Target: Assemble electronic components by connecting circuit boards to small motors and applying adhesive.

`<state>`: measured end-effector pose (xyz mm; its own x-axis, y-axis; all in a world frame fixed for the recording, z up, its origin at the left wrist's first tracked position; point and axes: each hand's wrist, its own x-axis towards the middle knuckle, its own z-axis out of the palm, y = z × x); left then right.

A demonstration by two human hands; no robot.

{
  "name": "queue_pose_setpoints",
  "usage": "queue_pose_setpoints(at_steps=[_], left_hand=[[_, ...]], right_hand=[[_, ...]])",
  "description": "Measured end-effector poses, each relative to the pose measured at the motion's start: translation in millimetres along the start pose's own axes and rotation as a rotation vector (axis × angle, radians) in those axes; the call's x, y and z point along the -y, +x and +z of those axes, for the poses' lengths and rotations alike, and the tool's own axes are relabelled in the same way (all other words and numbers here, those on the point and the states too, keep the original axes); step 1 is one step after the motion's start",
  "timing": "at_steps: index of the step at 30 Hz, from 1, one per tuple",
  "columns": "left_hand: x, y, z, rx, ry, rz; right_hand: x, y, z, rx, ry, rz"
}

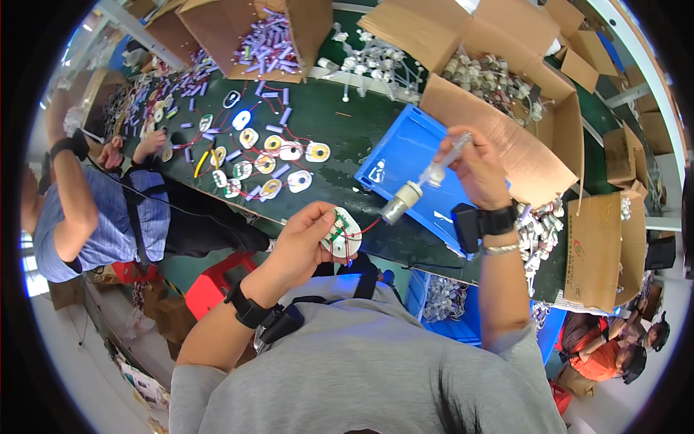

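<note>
My left hand (298,244) is closed on the edge of a white oval cap with a green circuit board (340,230), the thumb lying on its face. From the board, thin red wires run to a small silver motor (400,205) with a whitish collar. This motor hangs tilted beneath my right hand (478,168), over the blue tray's near left part. My right fingers pinch a clear plastic tube piece (455,150), which appears joined to the motor's upper end. Part of the tube is hidden by the fingers.
Under my right hand lies a blue tray (396,141). Wired oval caps (290,150) and purple battery cells (285,116) spread over the green table at left. Behind stand cardboard boxes of cells and motors (499,79). A co-worker (116,210) sits at left; other people are far right.
</note>
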<state>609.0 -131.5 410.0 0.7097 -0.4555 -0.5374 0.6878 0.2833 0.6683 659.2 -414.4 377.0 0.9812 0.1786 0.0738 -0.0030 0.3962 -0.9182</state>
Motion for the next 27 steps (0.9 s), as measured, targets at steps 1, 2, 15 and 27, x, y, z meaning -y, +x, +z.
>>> queue_pose_setpoints(at_steps=[1,2,15,27], left_hand=[[4,5,1,0.011,0.002,-0.009],[7,9,2,-0.014,0.023,-0.012],[7,18,15,-0.152,0.115,0.010],[6,18,13,-0.210,0.101,0.001]], right_hand=[[-12,0,-6,-0.070,0.087,0.044],[-21,-2,-10,-0.139,0.174,0.087],[-54,-10,-15,-0.553,0.349,0.324],[-54,-14,-13,-0.474,0.514,0.256]])
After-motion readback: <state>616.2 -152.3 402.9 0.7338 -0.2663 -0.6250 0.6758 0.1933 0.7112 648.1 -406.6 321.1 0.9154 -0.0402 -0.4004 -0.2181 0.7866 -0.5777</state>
